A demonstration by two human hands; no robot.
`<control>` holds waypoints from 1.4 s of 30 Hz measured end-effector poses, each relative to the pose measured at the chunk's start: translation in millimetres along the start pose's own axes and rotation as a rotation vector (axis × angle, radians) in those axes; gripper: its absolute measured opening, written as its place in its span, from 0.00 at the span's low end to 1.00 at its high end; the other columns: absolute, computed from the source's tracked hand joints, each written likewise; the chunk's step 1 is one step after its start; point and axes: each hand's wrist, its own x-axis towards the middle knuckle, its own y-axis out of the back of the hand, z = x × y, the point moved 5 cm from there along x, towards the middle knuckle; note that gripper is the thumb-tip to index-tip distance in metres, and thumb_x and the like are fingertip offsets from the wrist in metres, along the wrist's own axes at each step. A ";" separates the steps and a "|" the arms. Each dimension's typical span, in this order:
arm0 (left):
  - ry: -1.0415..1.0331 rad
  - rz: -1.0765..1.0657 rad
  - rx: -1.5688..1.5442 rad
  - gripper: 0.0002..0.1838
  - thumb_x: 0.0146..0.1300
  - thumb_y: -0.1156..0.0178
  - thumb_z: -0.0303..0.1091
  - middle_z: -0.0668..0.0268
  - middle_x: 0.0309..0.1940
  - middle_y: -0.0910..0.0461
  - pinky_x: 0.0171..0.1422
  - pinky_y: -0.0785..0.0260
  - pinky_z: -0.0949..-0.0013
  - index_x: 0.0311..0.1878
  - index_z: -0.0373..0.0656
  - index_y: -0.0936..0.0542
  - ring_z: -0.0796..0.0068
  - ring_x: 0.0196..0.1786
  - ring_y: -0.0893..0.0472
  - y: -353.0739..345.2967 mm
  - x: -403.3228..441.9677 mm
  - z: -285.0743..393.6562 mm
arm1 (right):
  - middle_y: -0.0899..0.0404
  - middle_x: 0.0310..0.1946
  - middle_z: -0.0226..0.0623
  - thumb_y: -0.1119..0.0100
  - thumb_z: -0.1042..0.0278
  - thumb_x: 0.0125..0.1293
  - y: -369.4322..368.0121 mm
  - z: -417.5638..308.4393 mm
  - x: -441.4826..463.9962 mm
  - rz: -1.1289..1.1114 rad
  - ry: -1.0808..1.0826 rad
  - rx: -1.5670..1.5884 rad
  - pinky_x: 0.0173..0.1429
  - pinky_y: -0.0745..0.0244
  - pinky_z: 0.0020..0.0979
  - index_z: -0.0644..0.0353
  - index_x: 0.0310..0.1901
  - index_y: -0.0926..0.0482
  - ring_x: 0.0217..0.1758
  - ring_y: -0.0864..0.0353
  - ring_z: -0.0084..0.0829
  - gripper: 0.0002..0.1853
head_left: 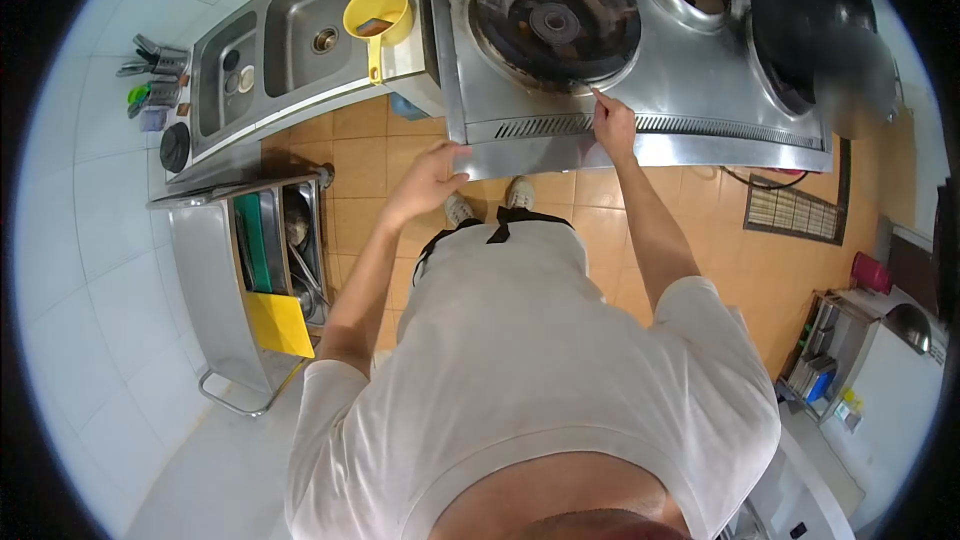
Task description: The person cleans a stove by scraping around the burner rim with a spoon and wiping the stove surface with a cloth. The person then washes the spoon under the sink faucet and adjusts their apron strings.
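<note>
The steel stove (pixel 700 70) stands in front of me, with a large blackened burner (pixel 555 25) on its left side. My left hand (pixel 435 178) is at the stove's front left corner, thumb and fingers apart against the metal edge. Over the stove's front strip, my right hand (pixel 614 127) has its index finger stretched to the near rim of the burner. Its other fingers are curled in. Whether anything thin lies in them cannot be made out.
A yellow ladle-shaped scoop (pixel 380 15) sits on the counter beside the double sink (pixel 310 35). To my left is a steel cart (pixel 215 270) with a yellow board (pixel 279 324). A black wok (pixel 810 5) stands on the stove's right side. A shelf unit (pixel 830 340) is at right.
</note>
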 end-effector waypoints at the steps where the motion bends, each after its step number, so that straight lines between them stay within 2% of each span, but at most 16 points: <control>1: 0.029 -0.021 -0.017 0.20 0.60 0.36 0.27 0.57 0.55 0.24 0.63 0.32 0.64 0.56 0.40 0.22 0.58 0.59 0.25 -13.3 -2.0 -7.0 | 0.18 0.32 0.53 0.44 0.70 0.64 -0.3 2.0 2.6 0.020 0.009 -0.022 0.42 0.22 0.45 0.51 0.49 0.14 0.34 0.17 0.52 0.15; 3: 0.051 -0.041 -0.051 0.19 0.59 0.36 0.27 0.56 0.54 0.23 0.65 0.33 0.62 0.55 0.40 0.22 0.56 0.60 0.25 -27.5 -1.6 -13.3 | 0.19 0.31 0.52 0.44 0.71 0.64 -3.4 7.4 0.8 0.016 0.002 -0.055 0.40 0.23 0.44 0.54 0.49 0.14 0.32 0.18 0.50 0.14; 6: 0.033 -0.031 -0.074 0.19 0.58 0.36 0.27 0.55 0.52 0.23 0.65 0.34 0.61 0.55 0.39 0.22 0.54 0.60 0.25 -35.1 0.1 -9.4 | 0.18 0.32 0.52 0.44 0.69 0.63 -13.0 23.3 -4.6 -0.026 -0.072 -0.057 0.43 0.22 0.47 0.45 0.50 0.14 0.35 0.17 0.53 0.16; 8: 0.020 -0.009 -0.042 0.19 0.58 0.36 0.27 0.54 0.52 0.23 0.65 0.33 0.61 0.55 0.39 0.22 0.54 0.60 0.25 -34.3 2.9 -8.9 | 0.18 0.32 0.52 0.45 0.68 0.64 -7.9 20.9 -5.5 0.008 -0.066 0.014 0.44 0.22 0.47 0.45 0.50 0.14 0.36 0.17 0.53 0.16; 11: 0.010 0.011 0.024 0.19 0.60 0.40 0.28 0.53 0.53 0.24 0.59 0.30 0.59 0.56 0.37 0.23 0.52 0.56 0.24 -36.6 3.2 -23.7 | 0.18 0.33 0.53 0.46 0.68 0.64 -10.6 11.2 -5.3 -0.022 -0.051 0.078 0.44 0.22 0.48 0.45 0.51 0.14 0.37 0.17 0.53 0.16; 12: 0.053 0.027 0.099 0.20 0.60 0.38 0.30 0.51 0.54 0.24 0.61 0.31 0.58 0.56 0.36 0.23 0.51 0.58 0.25 -38.7 0.8 -32.1 | 0.18 0.33 0.53 0.46 0.68 0.64 -13.9 8.4 -3.7 -0.040 -0.044 0.092 0.45 0.22 0.48 0.44 0.52 0.15 0.37 0.17 0.53 0.17; 15: 0.141 0.045 0.268 0.25 0.59 0.36 0.35 0.46 0.58 0.25 0.67 0.34 0.56 0.58 0.34 0.24 0.47 0.63 0.27 -53.7 -5.9 -64.7 | 0.18 0.34 0.54 0.47 0.68 0.65 -35.2 -21.9 -3.0 -0.201 0.082 -0.040 0.45 0.21 0.47 0.45 0.53 0.16 0.37 0.17 0.53 0.18; 18: 0.151 0.001 0.333 0.28 0.59 0.37 0.35 0.42 0.62 0.27 0.70 0.37 0.54 0.61 0.33 0.27 0.43 0.66 0.30 -67.4 -13.0 -83.2 | 0.18 0.34 0.54 0.48 0.69 0.65 -65.2 -27.8 0.2 -0.271 0.049 -0.057 0.46 0.20 0.47 0.46 0.53 0.16 0.38 0.17 0.54 0.18; 21: 0.156 -0.035 0.388 0.30 0.59 0.37 0.34 0.41 0.63 0.28 0.72 0.39 0.53 0.64 0.34 0.30 0.42 0.68 0.32 -72.9 -18.2 -77.8 | 0.18 0.35 0.54 0.47 0.68 0.65 -75.5 -29.8 4.8 -0.243 0.046 -0.012 0.47 0.21 0.46 0.55 0.47 0.14 0.39 0.17 0.54 0.14; 24: 0.182 -0.043 0.382 0.32 0.58 0.37 0.33 0.41 0.64 0.30 0.73 0.39 0.52 0.66 0.35 0.31 0.42 0.68 0.32 -73.2 -20.1 -76.8 | 0.17 0.36 0.52 0.46 0.70 0.62 -76.3 -29.3 8.6 -0.247 0.257 -0.035 0.49 0.20 0.44 0.56 0.46 0.14 0.40 0.16 0.53 0.14; 27: 0.196 -0.027 0.349 0.32 0.57 0.38 0.32 0.42 0.66 0.32 0.71 0.38 0.51 0.66 0.35 0.32 0.41 0.68 0.33 -71.0 -24.1 -69.8 | 0.16 0.38 0.52 0.48 0.72 0.61 -83.3 -13.0 13.0 -0.370 0.194 -0.022 0.52 0.20 0.43 0.57 0.45 0.14 0.42 0.16 0.53 0.15; 30: 0.176 0.002 0.319 0.32 0.56 0.38 0.30 0.43 0.66 0.32 0.71 0.38 0.52 0.66 0.35 0.31 0.41 0.68 0.33 -72.5 -25.4 -72.4 | 0.17 0.41 0.53 0.48 0.71 0.61 -66.8 -31.1 26.8 -0.380 0.149 -0.054 0.57 0.23 0.44 0.58 0.45 0.13 0.46 0.17 0.52 0.15; 33: 0.140 0.034 0.326 0.31 0.56 0.38 0.28 0.43 0.66 0.32 0.71 0.38 0.52 0.65 0.35 0.30 0.41 0.67 0.33 -73.0 -26.6 -69.3 | 0.17 0.43 0.53 0.48 0.71 0.60 -77.2 -28.8 27.3 -0.364 0.252 -0.122 0.59 0.24 0.44 0.57 0.46 0.14 0.49 0.17 0.50 0.16; 36: 0.139 0.045 0.325 0.31 0.55 0.38 0.27 0.43 0.66 0.32 0.71 0.37 0.53 0.65 0.35 0.29 0.42 0.67 0.33 -73.5 -27.0 -66.7 | 0.17 0.44 0.52 0.49 0.70 0.61 -83.5 -24.1 23.1 -0.566 0.214 -0.184 0.60 0.25 0.43 0.55 0.47 0.14 0.51 0.18 0.50 0.16; 39: 0.135 0.050 0.314 0.31 0.54 0.38 0.27 0.44 0.66 0.32 0.72 0.38 0.53 0.64 0.35 0.29 0.42 0.68 0.33 -75.0 -27.7 -67.8 | 0.18 0.52 0.47 0.50 0.65 0.63 -77.9 -23.2 8.6 -0.851 0.063 -0.218 0.64 0.27 0.44 0.50 0.52 0.16 0.56 0.20 0.47 0.18; 42: 0.130 0.060 0.294 0.31 0.54 0.36 0.27 0.43 0.66 0.33 0.72 0.38 0.53 0.64 0.37 0.28 0.42 0.68 0.33 -75.7 -27.1 -66.5 | 0.18 0.52 0.44 0.50 0.62 0.65 -78.4 -14.3 8.3 -0.787 -0.010 -0.143 0.64 0.27 0.44 0.47 0.53 0.16 0.56 0.20 0.48 0.18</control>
